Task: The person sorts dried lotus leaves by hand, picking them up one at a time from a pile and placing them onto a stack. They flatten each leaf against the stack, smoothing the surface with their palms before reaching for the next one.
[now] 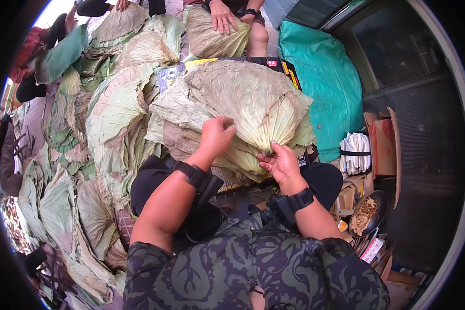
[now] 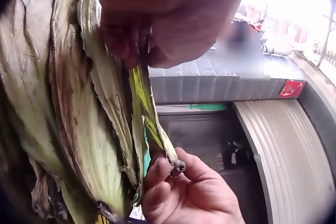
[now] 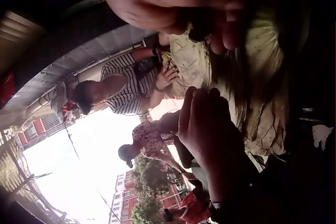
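Note:
A big dried lotus leaf (image 1: 243,98), brownish and pleated, lies spread over a stack of others before the person. The right hand (image 1: 283,166) pinches its gathered stalk end between thumb and fingers; in the left wrist view that stub (image 2: 179,166) sticks out past the fingertips. Further left, the left hand (image 1: 217,137) is curled over the leaf. Seen from its own wrist, the left hand (image 2: 157,16) grips a narrow folded yellow-green part of the leaf (image 2: 140,90) above the right hand. The right wrist view is dark, with both hands close to the leaves.
Piles of dried leaves (image 1: 119,119) cover the ground at left. Another person's hand (image 1: 223,18) rests on a leaf opposite. A green tarp (image 1: 320,82) lies at the right, near a cardboard box (image 1: 383,147), bundled papers (image 1: 355,153) and a pan of dry strips (image 1: 364,216).

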### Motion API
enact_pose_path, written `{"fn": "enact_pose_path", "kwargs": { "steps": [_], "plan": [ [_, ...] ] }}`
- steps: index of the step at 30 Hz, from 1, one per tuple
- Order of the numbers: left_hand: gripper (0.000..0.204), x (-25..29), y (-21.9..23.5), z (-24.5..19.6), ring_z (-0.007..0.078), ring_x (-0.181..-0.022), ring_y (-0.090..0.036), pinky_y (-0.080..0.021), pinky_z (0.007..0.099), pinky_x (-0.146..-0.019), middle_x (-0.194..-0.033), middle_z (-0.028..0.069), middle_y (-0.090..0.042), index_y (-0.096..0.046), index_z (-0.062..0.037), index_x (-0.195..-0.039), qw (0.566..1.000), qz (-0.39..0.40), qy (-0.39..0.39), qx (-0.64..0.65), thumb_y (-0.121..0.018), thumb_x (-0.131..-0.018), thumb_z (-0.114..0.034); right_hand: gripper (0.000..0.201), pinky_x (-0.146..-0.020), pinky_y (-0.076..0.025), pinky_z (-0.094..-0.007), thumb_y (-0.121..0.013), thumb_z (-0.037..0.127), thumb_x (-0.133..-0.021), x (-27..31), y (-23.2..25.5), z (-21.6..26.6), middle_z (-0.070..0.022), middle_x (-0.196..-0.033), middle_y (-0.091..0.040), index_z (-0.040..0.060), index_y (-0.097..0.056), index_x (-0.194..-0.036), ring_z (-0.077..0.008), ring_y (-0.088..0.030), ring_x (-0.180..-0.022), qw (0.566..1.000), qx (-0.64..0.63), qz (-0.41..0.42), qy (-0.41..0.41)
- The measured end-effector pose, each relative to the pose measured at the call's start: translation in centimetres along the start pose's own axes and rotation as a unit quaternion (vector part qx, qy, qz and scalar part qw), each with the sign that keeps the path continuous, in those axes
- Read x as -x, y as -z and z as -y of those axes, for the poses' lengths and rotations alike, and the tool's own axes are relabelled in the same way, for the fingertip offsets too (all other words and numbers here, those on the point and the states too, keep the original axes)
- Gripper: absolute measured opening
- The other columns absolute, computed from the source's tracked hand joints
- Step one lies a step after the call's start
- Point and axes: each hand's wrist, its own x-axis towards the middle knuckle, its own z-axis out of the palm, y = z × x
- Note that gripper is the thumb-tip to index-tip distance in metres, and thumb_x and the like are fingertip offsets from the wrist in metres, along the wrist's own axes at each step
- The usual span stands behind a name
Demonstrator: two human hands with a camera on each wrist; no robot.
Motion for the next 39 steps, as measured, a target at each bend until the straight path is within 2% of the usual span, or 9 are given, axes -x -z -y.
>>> {"fn": "enact_pose_path", "kwargs": {
  "steps": [9, 13, 15, 17, 19, 26, 28, 32, 39],
  "plan": [
    [0.023, -0.4, 0.3, 0.2, 0.0276, -0.071, -0.065, -0.05, 0.0338, -0.069, -0.076, 0.0177, -0.065, -0.067, -0.0002, -0.089, 0.998, 0.031, 0.051, -0.016, -0.061, -0.071, -0.014, 0.018, -0.045, -0.047, -0.0254, -0.057, 0.018, -0.086, 0.3, 2.3, -0.1, -0.0056, -0.075, -0.056, 0.0044, -0.05, -0.094, -0.016, -0.059, -0.059, 0.998, 0.042, -0.032, 0.014],
    [0.024, -0.3, 0.3, 0.2, 0.0278, -0.071, -0.065, -0.05, 0.0343, -0.069, -0.076, 0.0174, -0.065, -0.067, -0.0008, -0.09, 0.998, 0.02, 0.034, -0.039, -0.061, -0.071, -0.014, 0.015, -0.049, -0.047, -0.0251, -0.056, 0.015, -0.084, -0.5, 2.5, -0.1, -0.0042, -0.075, -0.056, 0.0037, -0.053, -0.093, -0.0129, -0.058, -0.061, 0.957, 0.155, -0.138, 0.203],
    [0.024, -0.4, 0.3, 0.4, 0.0275, -0.071, -0.065, -0.05, 0.0343, -0.069, -0.076, 0.0172, -0.066, -0.067, -0.0008, -0.089, 0.998, 0.028, 0.045, -0.04, -0.061, -0.071, -0.015, 0.025, -0.064, -0.05, -0.0324, -0.059, 0.012, -0.081, -0.9, 1.9, 0.0, -0.0087, -0.085, -0.059, 0.0011, -0.052, -0.102, -0.0205, -0.06, -0.075, 0.818, 0.358, -0.105, 0.438],
    [0.023, -0.5, 0.3, 0.5, 0.0272, -0.071, -0.065, -0.05, 0.0343, -0.069, -0.077, 0.0169, -0.066, -0.067, -0.0008, -0.089, 0.997, 0.033, 0.054, -0.042, -0.061, -0.071, -0.015, 0.041, -0.089, -0.041, -0.0433, -0.061, 0.019, -0.079, -1.1, 1.2, 0.1, -0.0161, -0.109, -0.055, 0.0036, -0.049, -0.116, -0.0319, -0.053, -0.102, 0.774, 0.442, -0.077, 0.447],
    [0.022, -0.6, 0.5, 0.6, 0.0287, -0.072, -0.064, -0.05, 0.0356, -0.07, -0.078, 0.0161, -0.066, -0.067, -0.0024, -0.088, 0.998, 0.039, 0.036, -0.039, -0.062, -0.072, -0.016, 0.054, -0.102, -0.026, -0.0466, -0.06, 0.031, -0.079, -1.7, 0.3, -0.8, -0.0203, -0.129, -0.042, 0.01, -0.045, -0.127, -0.0385, -0.036, -0.122, 0.59, 0.656, -0.003, 0.471],
    [0.025, 0.1, 1.4, -2.3, 0.0284, -0.071, -0.062, -0.049, 0.036, -0.064, -0.078, 0.0149, -0.064, -0.065, -0.0084, -0.096, 0.983, -0.016, -0.038, -0.181, -0.066, -0.073, -0.019, 0.063, -0.106, -0.019, -0.0469, -0.057, 0.041, -0.079, -3.6, 1.1, -1.9, -0.0202, -0.139, -0.032, 0.0136, -0.041, -0.132, -0.0392, -0.024, -0.13, 0.617, 0.684, 0.054, 0.385],
    [0.034, 0.3, 1.5, -2.4, 0.0313, -0.092, -0.058, -0.047, 0.0376, -0.078, -0.098, 0.0171, -0.062, -0.063, -0.0103, -0.103, 0.961, -0.018, -0.198, -0.195, -0.066, -0.072, -0.024, 0.062, -0.105, -0.019, -0.0468, -0.058, 0.041, -0.079, -3.6, 1.1, -2.0, -0.0201, -0.138, -0.032, 0.0128, -0.041, -0.132, -0.0393, -0.025, -0.129, 0.618, 0.683, 0.051, 0.385],
    [0.043, 1.1, 0.9, -1.7, 0.0372, -0.117, -0.044, -0.038, 0.0436, -0.095, -0.123, 0.0173, -0.05, -0.06, -0.0143, -0.111, 0.912, 0.154, -0.195, -0.325, -0.067, -0.071, -0.029, 0.063, -0.104, -0.02, -0.0475, -0.059, 0.039, -0.079, -3.6, 1.0, -2.0, -0.0205, -0.137, -0.033, 0.0111, -0.041, -0.132, -0.0408, -0.027, -0.127, 0.598, 0.694, 0.051, 0.398],
    [0.039, 1.0, 0.9, -1.1, 0.0359, -0.119, -0.042, -0.037, 0.0453, -0.095, -0.124, 0.0167, -0.049, -0.063, -0.0142, -0.106, 0.914, 0.163, -0.192, -0.317, -0.066, -0.069, -0.028, 0.066, -0.104, -0.021, -0.0484, -0.061, 0.04, -0.076, -3.7, 1.0, -1.7, -0.0222, -0.137, -0.032, 0.0107, -0.04, -0.132, -0.0424, -0.027, -0.127, 0.592, 0.694, 0.067, 0.404]
  ]
}}
